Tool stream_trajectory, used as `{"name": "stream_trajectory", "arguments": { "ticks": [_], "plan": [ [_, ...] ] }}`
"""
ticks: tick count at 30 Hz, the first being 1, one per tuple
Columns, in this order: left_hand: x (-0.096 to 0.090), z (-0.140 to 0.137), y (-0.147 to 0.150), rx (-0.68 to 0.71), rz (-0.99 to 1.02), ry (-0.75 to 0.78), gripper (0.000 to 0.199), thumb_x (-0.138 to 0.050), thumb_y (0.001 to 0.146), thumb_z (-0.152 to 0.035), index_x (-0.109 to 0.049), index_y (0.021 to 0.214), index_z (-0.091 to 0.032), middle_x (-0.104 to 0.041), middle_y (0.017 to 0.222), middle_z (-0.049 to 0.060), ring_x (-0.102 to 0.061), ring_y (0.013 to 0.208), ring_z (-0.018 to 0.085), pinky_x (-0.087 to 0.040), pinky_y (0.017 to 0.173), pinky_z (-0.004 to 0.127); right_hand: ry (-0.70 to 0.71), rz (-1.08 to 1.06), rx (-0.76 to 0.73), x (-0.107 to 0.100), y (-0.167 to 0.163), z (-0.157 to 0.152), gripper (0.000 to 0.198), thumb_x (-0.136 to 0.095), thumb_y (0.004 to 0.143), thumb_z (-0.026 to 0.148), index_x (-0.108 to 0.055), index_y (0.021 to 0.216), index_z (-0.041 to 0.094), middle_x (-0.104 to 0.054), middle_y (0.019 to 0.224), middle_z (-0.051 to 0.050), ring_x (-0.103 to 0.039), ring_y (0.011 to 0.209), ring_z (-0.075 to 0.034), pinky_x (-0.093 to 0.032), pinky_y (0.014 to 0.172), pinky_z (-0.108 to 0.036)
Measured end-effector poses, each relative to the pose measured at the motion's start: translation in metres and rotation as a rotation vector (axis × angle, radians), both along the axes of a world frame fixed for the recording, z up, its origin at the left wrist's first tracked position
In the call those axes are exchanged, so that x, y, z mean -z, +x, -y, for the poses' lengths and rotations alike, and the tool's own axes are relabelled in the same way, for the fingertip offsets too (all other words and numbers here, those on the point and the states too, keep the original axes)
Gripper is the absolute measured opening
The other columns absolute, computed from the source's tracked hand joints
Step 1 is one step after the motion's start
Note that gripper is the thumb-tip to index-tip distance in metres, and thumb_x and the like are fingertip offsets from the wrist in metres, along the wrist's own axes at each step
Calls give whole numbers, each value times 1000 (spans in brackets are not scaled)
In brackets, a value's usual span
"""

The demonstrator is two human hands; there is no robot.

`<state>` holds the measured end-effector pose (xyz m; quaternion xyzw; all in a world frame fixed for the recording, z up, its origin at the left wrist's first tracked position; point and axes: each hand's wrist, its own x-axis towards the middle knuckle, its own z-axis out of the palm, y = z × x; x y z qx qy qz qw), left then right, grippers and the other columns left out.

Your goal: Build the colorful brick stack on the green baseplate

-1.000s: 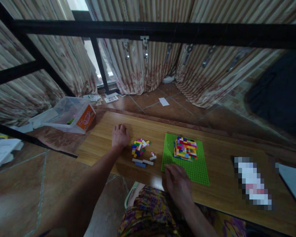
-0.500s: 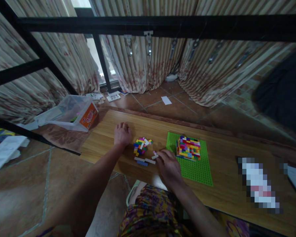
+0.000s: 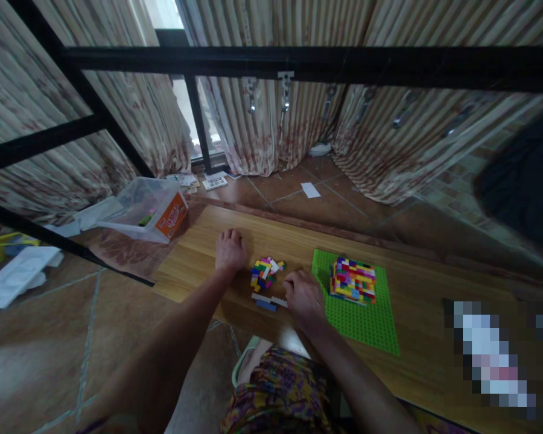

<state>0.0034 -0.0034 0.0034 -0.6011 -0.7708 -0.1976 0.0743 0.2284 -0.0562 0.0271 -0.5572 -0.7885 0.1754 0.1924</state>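
My left hand [image 3: 231, 250] rests on the wooden table with its fingers curled in, left of a small pile of mixed toy bricks [image 3: 263, 274]. My right hand [image 3: 304, 295] is closed just right of that pile, fingertips pointing down. Whatever its fingers pinch is hidden under them. In front of the pile lie a long pale grey brick [image 3: 260, 298] and a blue brick [image 3: 266, 306]; another pale brick [image 3: 279, 301] reaches toward my right hand. Right of this hand, a multicoloured block of stacked bricks [image 3: 353, 280] stands on a green baseplate [image 3: 362, 328].
The wooden table [image 3: 416, 301] runs to the right, with a blurred-out item [image 3: 493, 355] on it. A clear plastic box [image 3: 138, 202] with an orange label sits beyond its left end. A black metal frame [image 3: 271, 60] crosses in front of striped curtains [image 3: 271, 132].
My right hand has drawn its fingers together over the small white and pink bricks, which are now out of sight. My left hand stays put; the whole view has shifted slightly.
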Motion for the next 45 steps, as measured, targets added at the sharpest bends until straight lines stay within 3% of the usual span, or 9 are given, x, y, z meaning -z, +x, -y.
{"name": "stream_trajectory", "arguments": {
  "ticks": [5, 9, 14, 19, 26, 34, 40, 45],
  "plan": [
    [0, 0, -1, -3, -6, -1, 20, -44, 87, -22, -60, 97, -15, -62, 103, 15, -54, 101, 30, -42, 90, 43, -250, -444, 39, -2, 7, 8, 23, -41, 92, 34, -58, 94, 19, -65, 73, -4, -62, 64, -18, -46, 60, -28],
    [-1, 1, 0, -4, 2, -8, 20, -44, 88, -23, -60, 97, -15, -62, 103, 15, -54, 101, 30, -42, 89, 43, -450, -831, 110, 1, 11, 18, 34, -50, 85, 46, -59, 103, 17, -67, 78, -5, -65, 65, -18, -52, 58, -29],
    [-2, 1, 1, -3, 14, 3, 21, -44, 87, -22, -60, 98, -14, -62, 105, 16, -54, 101, 31, -42, 88, 44, -489, -961, 186, -1, 13, 23, 37, -60, 77, 49, -66, 91, 15, -67, 69, -5, -62, 57, -17, -51, 54, -29],
    [0, 0, -1, 3, 6, 6, 22, -43, 87, -22, -60, 99, -13, -62, 105, 16, -53, 102, 31, -42, 88, 45, -461, -1002, 254, -5, 15, 27, 36, -62, 77, 47, -68, 92, 14, -69, 68, -5, -60, 53, -15, -49, 50, -27],
    [1, -1, -2, 13, -7, 18, 22, -43, 86, -22, -61, 97, -14, -62, 103, 16, -54, 100, 32, -42, 87, 45, -383, -937, 237, -13, 27, 28, 35, -62, 80, 47, -72, 95, 17, -72, 74, -6, -65, 63, -17, -53, 61, -31],
    [3, -3, -5, 38, 6, 42, 21, -43, 84, -22, -61, 93, -14, -62, 101, 17, -54, 100, 33, -41, 87, 47, -235, -874, 335, -31, 87, 23, 31, -65, 77, 46, -74, 93, 21, -73, 92, -6, -67, 73, -19, -56, 68, -34],
    [3, -4, -5, 34, -7, 52, 23, -43, 84, -23, -62, 94, -14, -63, 99, 16, -54, 98, 32, -41, 89, 46, -151, -609, 398, -39, 121, 2, 31, -64, 74, 44, -72, 92, 20, -74, 91, -6, -68, 78, -22, -52, 73, -36],
    [5, -5, -6, 26, -15, 70, 23, -42, 85, -23, -62, 95, -15, -63, 100, 15, -55, 97, 33, -42, 88, 45, -106, -346, 363, -46, 121, -14, 25, -58, 74, 42, -69, 76, 20, -71, 72, -3, -64, 64, -19, -46, 63, -31]
  ]
}}
